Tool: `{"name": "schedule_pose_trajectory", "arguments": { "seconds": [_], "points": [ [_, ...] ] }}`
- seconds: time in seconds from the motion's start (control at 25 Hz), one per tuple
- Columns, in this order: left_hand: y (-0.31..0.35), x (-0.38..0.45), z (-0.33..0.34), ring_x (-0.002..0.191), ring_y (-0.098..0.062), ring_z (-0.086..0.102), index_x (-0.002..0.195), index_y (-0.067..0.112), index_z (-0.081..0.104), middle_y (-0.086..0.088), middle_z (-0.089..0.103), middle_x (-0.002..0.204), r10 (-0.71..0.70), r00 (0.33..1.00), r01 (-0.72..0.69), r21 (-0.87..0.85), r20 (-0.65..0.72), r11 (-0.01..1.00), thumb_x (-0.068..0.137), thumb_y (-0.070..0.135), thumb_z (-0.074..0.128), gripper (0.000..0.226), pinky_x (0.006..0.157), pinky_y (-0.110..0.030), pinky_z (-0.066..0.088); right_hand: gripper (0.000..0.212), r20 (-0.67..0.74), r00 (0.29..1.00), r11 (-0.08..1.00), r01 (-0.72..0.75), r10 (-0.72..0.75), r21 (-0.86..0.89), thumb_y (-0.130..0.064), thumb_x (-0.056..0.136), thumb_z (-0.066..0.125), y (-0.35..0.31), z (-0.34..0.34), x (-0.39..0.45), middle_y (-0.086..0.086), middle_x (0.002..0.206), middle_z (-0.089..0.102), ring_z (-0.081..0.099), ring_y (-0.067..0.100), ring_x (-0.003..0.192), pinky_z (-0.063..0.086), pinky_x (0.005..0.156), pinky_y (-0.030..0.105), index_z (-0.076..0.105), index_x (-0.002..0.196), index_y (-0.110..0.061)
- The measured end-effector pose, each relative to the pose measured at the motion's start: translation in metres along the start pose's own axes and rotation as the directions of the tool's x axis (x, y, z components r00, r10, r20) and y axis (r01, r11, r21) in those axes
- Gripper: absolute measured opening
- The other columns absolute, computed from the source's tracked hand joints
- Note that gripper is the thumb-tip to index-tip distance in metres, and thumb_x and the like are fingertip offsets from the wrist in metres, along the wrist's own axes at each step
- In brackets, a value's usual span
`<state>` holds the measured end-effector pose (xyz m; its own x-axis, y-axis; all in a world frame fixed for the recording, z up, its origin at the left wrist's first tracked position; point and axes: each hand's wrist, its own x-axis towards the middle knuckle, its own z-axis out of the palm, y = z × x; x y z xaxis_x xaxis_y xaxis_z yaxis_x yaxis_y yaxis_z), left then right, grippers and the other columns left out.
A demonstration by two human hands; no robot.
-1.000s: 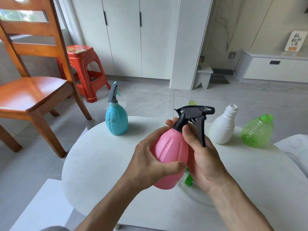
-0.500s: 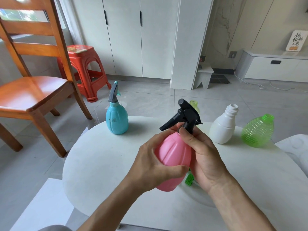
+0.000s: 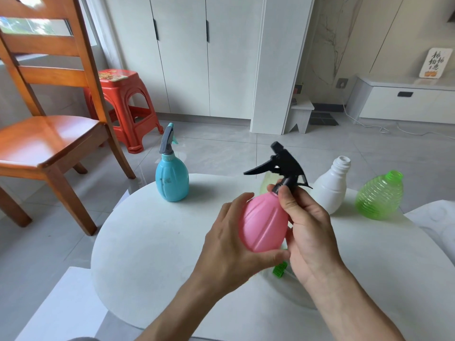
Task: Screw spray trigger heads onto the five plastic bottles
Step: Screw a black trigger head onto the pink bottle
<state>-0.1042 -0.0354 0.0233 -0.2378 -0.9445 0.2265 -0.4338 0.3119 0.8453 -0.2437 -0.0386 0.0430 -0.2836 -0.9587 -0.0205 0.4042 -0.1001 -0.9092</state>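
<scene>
On the round white table (image 3: pixel 152 244), a blue bottle (image 3: pixel 171 179) with a grey trigger head stands far left, while an uncapped white bottle (image 3: pixel 331 190) and a tilted green ribbed bottle (image 3: pixel 379 196) stand far right. A pale yellow bottle (image 3: pixel 266 183) is mostly hidden behind the pink bottle (image 3: pixel 263 222), which is held above the table, neck up and leaning slightly right, its black trigger head (image 3: pixel 283 166) with the lever pointing left. The left hand (image 3: pixel 229 247) cups the body from below, and the right hand (image 3: pixel 307 230) pinches the head's collar.

The round white counter (image 3: pixel 152 242) lies bare across its left and lower-left part. Along its far edge stand the blue plastic spray bottle (image 3: pixel 171 179) at centre-left and, right of centre, the white plastic bottle (image 3: pixel 331 190) and the ribbed green plastic bottle (image 3: pixel 379 196), near each other. A wide gap between blue and white is partly filled by both hands (image 3: pixel 305 232) holding the pink plastic bottle (image 3: pixel 263 222).
</scene>
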Motion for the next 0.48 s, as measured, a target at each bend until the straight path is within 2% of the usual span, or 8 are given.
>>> {"name": "schedule_pose_trajectory", "arguments": {
  "seconds": [0.04, 0.12, 0.2, 0.32, 0.4, 0.48],
  "points": [
    [0.0, 0.0, 0.001, 0.101, -0.001, 0.061, 0.128, 0.05, 0.045, 0.021, 0.059, 0.116, -0.025, 0.999, 0.025, 0.006, 0.029, 1.0, 0.047, 0.062, 0.088, 0.092, 0.073, -0.022, 0.059, 0.026, 0.001, 1.0, 1.0, 0.001, -0.001, 0.011, -0.032, 0.076, 0.073, -0.001, -0.003, 0.002, 0.004, 0.106, 0.078, 0.069, 0.015, 0.101, 0.054, 0.091, 0.036, 0.079, 0.097, -0.017],
    [0.001, 0.005, -0.006, 0.094, -0.008, 0.067, 0.122, 0.052, 0.05, 0.017, 0.064, 0.109, -0.085, 0.987, 0.105, -0.149, 0.133, 0.983, 0.048, 0.046, 0.091, 0.085, 0.063, -0.033, 0.064, 0.026, 0.126, 0.992, 0.999, -0.019, 0.015, 0.031, -0.03, 0.081, 0.071, -0.009, -0.009, 0.008, 0.008, 0.112, 0.076, 0.067, 0.018, 0.107, 0.053, 0.094, 0.036, 0.077, 0.102, -0.016],
    [0.001, 0.013, -0.021, 0.098, -0.016, 0.07, 0.126, 0.047, 0.055, 0.009, 0.069, 0.112, -0.06, 0.951, 0.151, -0.286, 0.302, 0.946, 0.051, 0.037, 0.089, 0.083, 0.071, -0.04, 0.065, 0.03, 0.332, 0.943, 0.998, -0.035, 0.019, 0.043, -0.033, 0.087, 0.068, -0.021, -0.015, 0.012, 0.01, 0.117, 0.074, 0.065, 0.023, 0.113, 0.053, 0.095, 0.037, 0.075, 0.11, -0.015],
    [0.002, 0.016, -0.043, 0.109, -0.03, 0.068, 0.135, 0.031, 0.055, -0.011, 0.068, 0.121, 0.04, 0.845, 0.199, -0.382, 0.534, 0.902, 0.059, 0.028, 0.084, 0.081, 0.084, -0.04, 0.059, 0.043, 0.563, 0.826, 0.996, -0.063, 0.02, 0.057, -0.038, 0.09, 0.067, -0.031, -0.021, 0.012, 0.012, 0.125, 0.07, 0.061, 0.027, 0.122, 0.05, 0.1, 0.04, 0.067, 0.126, -0.015],
    [0.002, 0.015, -0.048, 0.11, -0.034, 0.066, 0.134, 0.026, 0.056, -0.017, 0.066, 0.123, 0.056, 0.81, 0.219, -0.39, 0.584, 0.894, 0.06, 0.025, 0.081, 0.078, 0.086, -0.041, 0.058, 0.044, 0.614, 0.789, 0.995, -0.085, 0.039, 0.046, -0.038, 0.09, 0.068, -0.032, -0.02, 0.009, 0.012, 0.128, 0.068, 0.058, 0.028, 0.127, 0.046, 0.106, 0.045, 0.066, 0.127, -0.015],
    [0.002, 0.013, -0.046, 0.11, -0.038, 0.065, 0.134, 0.021, 0.056, -0.019, 0.066, 0.122, 0.05, 0.836, 0.193, -0.376, 0.547, 0.906, 0.058, 0.026, 0.081, 0.08, 0.088, -0.05, 0.057, 0.04, 0.591, 0.806, 0.998, -0.058, 0.03, 0.028, -0.04, 0.086, 0.071, -0.031, -0.018, 0.006, 0.008, 0.12, 0.071, 0.061, 0.025, 0.122, 0.045, 0.103, 0.043, 0.07, 0.118, -0.016]
  ]
}}
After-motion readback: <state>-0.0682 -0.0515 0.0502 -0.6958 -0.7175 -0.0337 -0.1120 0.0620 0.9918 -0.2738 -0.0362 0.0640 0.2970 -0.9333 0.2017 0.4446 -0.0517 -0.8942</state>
